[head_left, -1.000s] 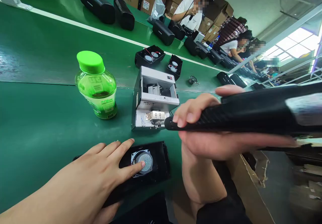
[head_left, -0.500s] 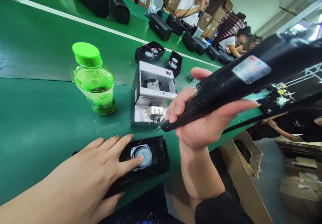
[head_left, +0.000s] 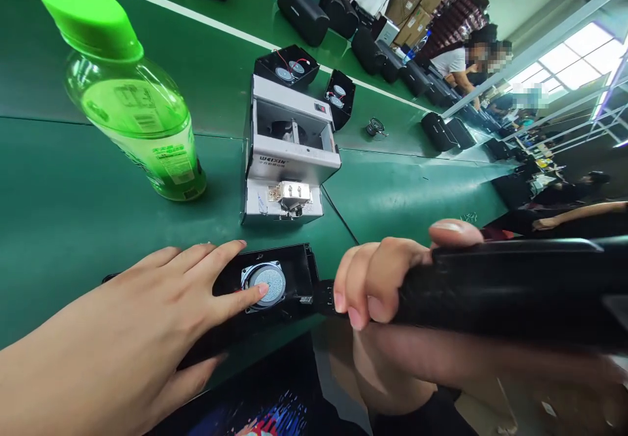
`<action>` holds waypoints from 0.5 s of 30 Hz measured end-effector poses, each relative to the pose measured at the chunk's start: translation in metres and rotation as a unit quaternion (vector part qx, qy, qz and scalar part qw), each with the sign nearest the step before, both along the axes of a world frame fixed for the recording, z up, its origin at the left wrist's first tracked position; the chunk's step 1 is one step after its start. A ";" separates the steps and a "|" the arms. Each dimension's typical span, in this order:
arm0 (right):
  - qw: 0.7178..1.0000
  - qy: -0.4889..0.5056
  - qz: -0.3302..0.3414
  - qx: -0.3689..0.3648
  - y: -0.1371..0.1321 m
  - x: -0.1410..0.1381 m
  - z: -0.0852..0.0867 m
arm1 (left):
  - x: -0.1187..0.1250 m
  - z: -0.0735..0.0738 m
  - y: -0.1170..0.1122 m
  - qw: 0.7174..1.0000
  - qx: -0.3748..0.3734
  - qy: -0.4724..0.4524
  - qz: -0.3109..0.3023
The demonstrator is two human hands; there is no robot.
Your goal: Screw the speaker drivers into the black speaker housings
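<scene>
1. Two hands met at the black speaker housing (head_left: pixel 299 267) near the table edge: your left hand (head_left: pixel 147 331) lay flat on it, fingers spread, one fingertip on the round driver (head_left: pixel 269 280).
2. Your right hand (head_left: pixel 387 279) gripped the black screwdriver (head_left: pixel 495 292), tip at the housing's right end.
3. A screw feeder (head_left: pixel 289 155) stood just behind.

Screwdriver (head_left: pixel 490 285) rear cut off at right edge. Left hand (head_left: pixel 147 318) covers left half of speaker housing (head_left: pixel 296 270). Far co-workers (head_left: pixel 456 63) blurred.
</scene>
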State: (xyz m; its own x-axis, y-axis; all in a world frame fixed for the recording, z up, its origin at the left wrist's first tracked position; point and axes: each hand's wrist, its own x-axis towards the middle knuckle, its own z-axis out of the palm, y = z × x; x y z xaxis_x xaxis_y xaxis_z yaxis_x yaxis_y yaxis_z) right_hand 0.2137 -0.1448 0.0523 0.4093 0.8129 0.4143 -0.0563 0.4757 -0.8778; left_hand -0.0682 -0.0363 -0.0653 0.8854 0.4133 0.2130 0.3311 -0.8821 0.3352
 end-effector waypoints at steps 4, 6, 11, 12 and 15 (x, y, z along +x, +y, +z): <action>1.000 0.023 0.009 0.009 0.005 -0.007 -0.013 | 0.001 0.003 0.001 0.999 -0.003 -0.036 0.002; 0.999 0.028 0.016 0.005 0.005 -0.006 -0.017 | 0.002 0.006 0.001 0.999 -0.005 -0.039 0.001; 0.999 0.034 0.024 0.004 0.002 -0.005 -0.023 | 0.002 0.007 0.002 0.999 0.015 -0.028 -0.014; 0.999 0.036 0.022 0.005 0.001 -0.005 -0.022 | 0.001 0.006 0.003 0.999 0.017 -0.028 -0.015; 0.999 0.045 0.024 0.015 -0.005 0.003 -0.013 | -0.001 0.004 0.008 0.999 0.014 -0.043 -0.020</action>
